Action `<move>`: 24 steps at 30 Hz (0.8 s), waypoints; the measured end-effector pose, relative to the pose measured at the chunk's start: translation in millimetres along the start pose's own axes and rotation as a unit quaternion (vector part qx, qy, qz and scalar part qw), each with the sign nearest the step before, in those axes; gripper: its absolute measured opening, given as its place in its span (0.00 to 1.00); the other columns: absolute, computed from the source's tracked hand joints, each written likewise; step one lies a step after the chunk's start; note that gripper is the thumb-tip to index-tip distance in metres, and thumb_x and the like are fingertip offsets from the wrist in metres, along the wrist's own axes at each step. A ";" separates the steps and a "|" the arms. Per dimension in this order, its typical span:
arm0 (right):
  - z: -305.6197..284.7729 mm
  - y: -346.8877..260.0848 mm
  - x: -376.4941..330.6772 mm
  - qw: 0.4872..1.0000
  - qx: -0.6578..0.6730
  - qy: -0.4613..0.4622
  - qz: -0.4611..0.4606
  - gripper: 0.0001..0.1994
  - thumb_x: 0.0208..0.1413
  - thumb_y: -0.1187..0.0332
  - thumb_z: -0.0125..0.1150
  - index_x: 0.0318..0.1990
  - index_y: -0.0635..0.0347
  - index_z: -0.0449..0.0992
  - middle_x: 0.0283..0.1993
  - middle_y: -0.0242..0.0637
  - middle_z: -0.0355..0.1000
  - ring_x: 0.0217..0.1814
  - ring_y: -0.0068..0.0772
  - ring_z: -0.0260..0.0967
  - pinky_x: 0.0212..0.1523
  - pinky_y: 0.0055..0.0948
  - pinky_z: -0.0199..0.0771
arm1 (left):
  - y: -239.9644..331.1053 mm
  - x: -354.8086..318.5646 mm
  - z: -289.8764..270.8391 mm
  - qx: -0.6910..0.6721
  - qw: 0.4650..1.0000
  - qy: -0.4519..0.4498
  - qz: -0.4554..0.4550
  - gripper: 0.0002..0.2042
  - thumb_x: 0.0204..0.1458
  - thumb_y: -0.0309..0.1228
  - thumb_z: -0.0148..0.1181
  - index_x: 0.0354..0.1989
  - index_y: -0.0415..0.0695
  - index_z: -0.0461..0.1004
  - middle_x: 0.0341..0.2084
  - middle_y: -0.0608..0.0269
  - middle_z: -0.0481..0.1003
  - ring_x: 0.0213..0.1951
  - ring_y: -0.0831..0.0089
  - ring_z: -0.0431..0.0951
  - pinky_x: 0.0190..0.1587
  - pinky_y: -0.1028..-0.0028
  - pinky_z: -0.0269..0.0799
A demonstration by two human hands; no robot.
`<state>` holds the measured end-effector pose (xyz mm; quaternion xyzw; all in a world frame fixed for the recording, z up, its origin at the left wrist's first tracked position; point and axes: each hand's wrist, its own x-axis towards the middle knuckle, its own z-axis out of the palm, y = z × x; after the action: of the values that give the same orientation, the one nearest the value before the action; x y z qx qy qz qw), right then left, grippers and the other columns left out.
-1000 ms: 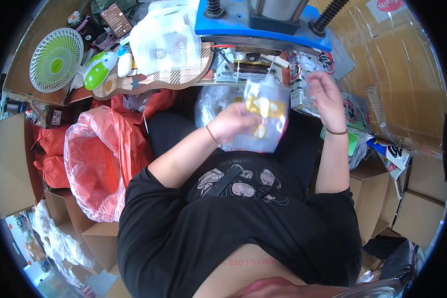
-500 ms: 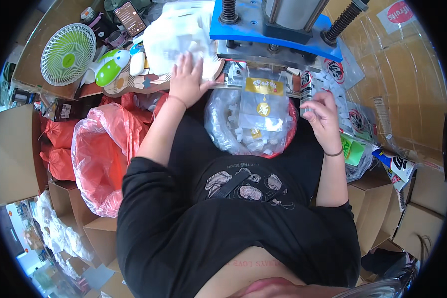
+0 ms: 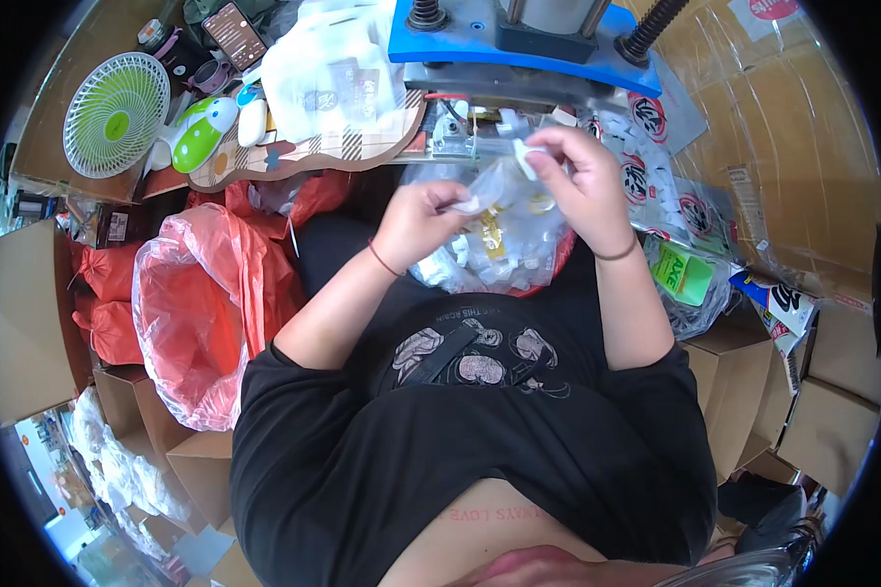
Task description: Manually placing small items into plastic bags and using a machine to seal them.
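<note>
Left hand (image 3: 416, 225) has left bag stack (image 3: 328, 73) | fingers (image 3: 447, 196) pinch clear bag (image 3: 497, 182) | right hand (image 3: 589, 191) pinches white piece (image 3: 526, 159) | bag slants up-right | worktop (image 3: 174, 186) ahead, cardboard (image 3: 783, 176) rightward

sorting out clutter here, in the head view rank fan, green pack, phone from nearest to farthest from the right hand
1. Green pack: below and right of the right hand
2. Phone: upper left
3. Fan: far left
</note>
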<state>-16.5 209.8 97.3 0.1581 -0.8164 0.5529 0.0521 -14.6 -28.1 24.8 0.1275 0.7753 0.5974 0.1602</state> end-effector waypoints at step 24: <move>-86.1 106.9 -21.2 0.893 -0.449 -0.006 -0.012 0.16 0.52 0.73 0.62 0.50 0.53 0.75 0.48 0.40 0.74 0.49 0.48 0.71 0.47 0.45 0.72 | -25.0 70.7 -8.1 -0.094 0.985 0.117 -0.082 0.26 0.57 0.33 0.63 0.59 0.33 0.64 0.44 0.54 0.78 0.45 0.65 0.79 0.48 0.68 0.75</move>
<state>-38.0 329.4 30.1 0.1307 -0.9762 0.1255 0.1192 -82.8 -14.1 -4.3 -0.0232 0.7371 0.6630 0.1284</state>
